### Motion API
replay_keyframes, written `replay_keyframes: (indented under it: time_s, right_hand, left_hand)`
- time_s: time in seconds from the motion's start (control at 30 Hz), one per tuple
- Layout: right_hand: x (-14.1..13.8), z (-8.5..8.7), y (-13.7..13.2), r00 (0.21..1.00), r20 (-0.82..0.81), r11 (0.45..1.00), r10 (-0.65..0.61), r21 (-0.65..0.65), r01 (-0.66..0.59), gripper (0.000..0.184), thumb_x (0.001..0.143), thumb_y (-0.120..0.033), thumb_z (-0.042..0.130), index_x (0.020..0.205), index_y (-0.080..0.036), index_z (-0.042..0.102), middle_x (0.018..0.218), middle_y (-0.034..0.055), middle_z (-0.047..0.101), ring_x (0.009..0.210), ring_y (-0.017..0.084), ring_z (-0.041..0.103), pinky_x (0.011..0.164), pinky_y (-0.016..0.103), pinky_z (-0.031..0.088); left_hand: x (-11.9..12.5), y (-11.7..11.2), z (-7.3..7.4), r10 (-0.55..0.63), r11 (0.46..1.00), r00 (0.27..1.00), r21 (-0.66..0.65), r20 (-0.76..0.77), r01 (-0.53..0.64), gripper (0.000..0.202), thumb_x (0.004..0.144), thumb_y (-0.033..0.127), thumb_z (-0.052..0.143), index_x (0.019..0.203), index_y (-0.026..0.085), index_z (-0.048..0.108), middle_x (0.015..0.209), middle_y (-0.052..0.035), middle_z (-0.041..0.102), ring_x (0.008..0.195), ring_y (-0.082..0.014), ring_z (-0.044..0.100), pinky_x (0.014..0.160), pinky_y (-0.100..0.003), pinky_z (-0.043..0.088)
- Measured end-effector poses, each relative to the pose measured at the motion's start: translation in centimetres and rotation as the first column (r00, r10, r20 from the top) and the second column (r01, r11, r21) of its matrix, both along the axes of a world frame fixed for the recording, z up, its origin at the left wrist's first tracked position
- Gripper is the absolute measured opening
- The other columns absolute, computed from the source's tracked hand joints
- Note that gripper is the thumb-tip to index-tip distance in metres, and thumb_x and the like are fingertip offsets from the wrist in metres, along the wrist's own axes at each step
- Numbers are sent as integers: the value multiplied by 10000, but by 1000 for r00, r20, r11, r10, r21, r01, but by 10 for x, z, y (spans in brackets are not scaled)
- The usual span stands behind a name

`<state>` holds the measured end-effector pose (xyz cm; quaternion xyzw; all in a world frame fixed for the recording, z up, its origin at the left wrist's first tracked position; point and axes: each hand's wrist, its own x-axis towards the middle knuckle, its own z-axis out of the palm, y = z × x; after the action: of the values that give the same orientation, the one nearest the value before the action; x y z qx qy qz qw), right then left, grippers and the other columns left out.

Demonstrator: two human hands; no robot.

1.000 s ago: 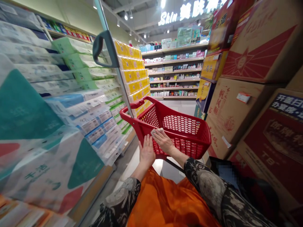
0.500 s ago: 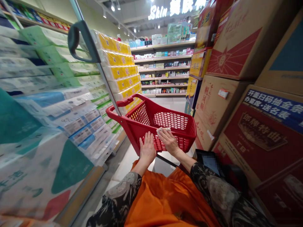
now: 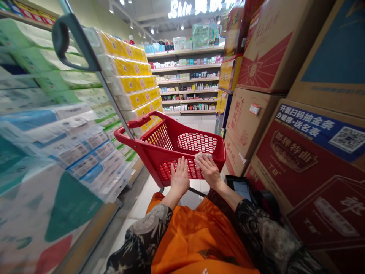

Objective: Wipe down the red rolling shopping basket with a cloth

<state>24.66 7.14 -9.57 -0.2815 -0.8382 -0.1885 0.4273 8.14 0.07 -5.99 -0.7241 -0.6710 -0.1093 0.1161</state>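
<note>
A red plastic shopping basket [image 3: 159,146] on wheels stands in the aisle before me, its grey pull handle [image 3: 74,42] raised up to the left. My left hand [image 3: 179,178] lies flat with fingers spread against the basket's near wall. My right hand [image 3: 209,170] presses a small white cloth [image 3: 203,155] on the basket's near rim, fingers held together over it. Both arms wear dark patterned sleeves, and an orange garment [image 3: 196,239] shows below them.
Stacked packs of tissue and toilet paper [image 3: 57,125] fill the shelves on the left. Large cardboard cartons [image 3: 285,114] are piled on the right. Shelves of small bottles [image 3: 188,83] close the aisle's far end. A dark device with a screen [image 3: 242,188] sits by my right arm.
My view has shifted, so the basket and handle sit further left and lower. My right hand with the cloth has slid rightward along the near rim; my left hand stays flat on the wall.
</note>
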Motion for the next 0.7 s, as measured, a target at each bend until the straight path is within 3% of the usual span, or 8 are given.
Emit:
replay_keyframes:
  time_s: [0.1,0.27,0.37,0.47,0.53,0.6,0.7]
  right_hand:
    - [20,-15,1,995,96,999,-3,-52,8,457,899,-30,353,1300,-194,499,1328,58,516,1342,171,305,1111,414,292]
    - [30,-50,-14,986,166,992,-26,-121,46,465,869,-14,379,1289,-165,507,1296,91,544,1290,183,401,1069,421,356]
    - [30,-38,-17,992,125,992,-8,-127,24,473,861,-14,387,1286,-177,513,1287,82,553,1289,177,403,1064,409,362]
    - [35,-13,-8,999,22,994,-49,-101,51,440,879,-35,389,1272,-174,529,1315,90,524,1326,191,340,1080,437,326]
    - [42,-5,-1,996,-14,993,-84,-82,83,413,895,-47,382,1257,-166,543,1307,100,529,1330,198,332,1079,449,322]
    - [48,-11,2,996,20,992,-85,-90,87,410,900,-49,377,1253,-172,547,1296,97,539,1322,200,348,1069,452,337]
    - [49,-34,-2,990,136,992,-43,-111,58,423,895,-37,373,1268,-160,530,1287,101,547,1298,198,389,1047,438,374]
  left_hand:
    - [11,0,0,-43,999,999,-21,5,43,704,738,137,385,1419,54,228,1520,-129,138,1407,-252,121,1120,-564,86]
    - [23,-8,-14,-110,992,994,-62,-20,109,683,752,137,364,1419,66,234,1522,-120,143,1410,-239,107,1125,-543,101]
    - [25,-6,-17,-139,989,990,-61,-34,137,675,754,128,361,1417,76,244,1520,-119,164,1410,-233,104,1125,-541,110]
    - [29,2,-10,-142,989,990,-53,-24,141,687,752,128,361,1422,63,221,1521,-128,145,1411,-240,97,1123,-555,86]
    - [32,8,-3,-131,990,991,-46,-15,130,692,751,122,355,1425,58,208,1522,-127,136,1412,-241,91,1124,-556,59]
    - [35,11,0,-125,991,992,-47,-12,125,692,751,112,347,1426,58,203,1523,-122,135,1412,-238,89,1126,-549,46]
    - [37,9,-5,-143,988,990,-57,-17,141,688,757,110,337,1429,66,195,1527,-113,121,1411,-236,93,1126,-548,49]
